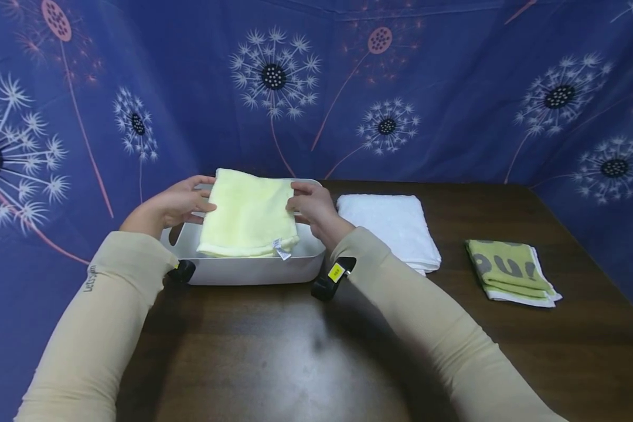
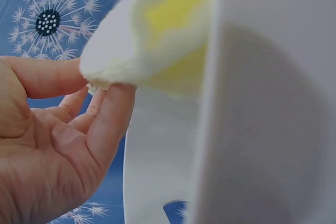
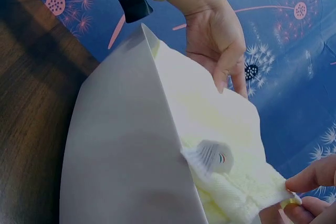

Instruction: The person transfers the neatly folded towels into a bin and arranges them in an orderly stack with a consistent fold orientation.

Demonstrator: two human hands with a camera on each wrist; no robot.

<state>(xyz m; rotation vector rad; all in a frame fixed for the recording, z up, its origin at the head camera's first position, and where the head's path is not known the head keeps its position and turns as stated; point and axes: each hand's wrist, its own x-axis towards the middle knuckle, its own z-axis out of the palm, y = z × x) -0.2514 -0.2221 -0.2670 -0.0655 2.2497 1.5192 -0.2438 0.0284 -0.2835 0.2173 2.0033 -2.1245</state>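
Observation:
A folded pale yellow towel (image 1: 250, 211) with a small white label (image 1: 282, 249) is held between both hands over a white plastic bin (image 1: 253, 272). My left hand (image 1: 176, 202) pinches the towel's left edge between thumb and fingers; the left wrist view shows that grip on the towel's corner (image 2: 113, 56) close up. At the right edge, my right hand (image 1: 316, 208) pinches the cloth, seen also at the lower right of the right wrist view. Part of the towel sits below the bin's rim, and what lies under it is hidden.
A folded white towel (image 1: 390, 228) lies on the dark wooden table (image 1: 274, 346) just right of the bin. Farther right is a folded green and grey towel (image 1: 511, 272) with a white edge. Behind the table hangs a blue dandelion-print cloth (image 1: 327, 70).

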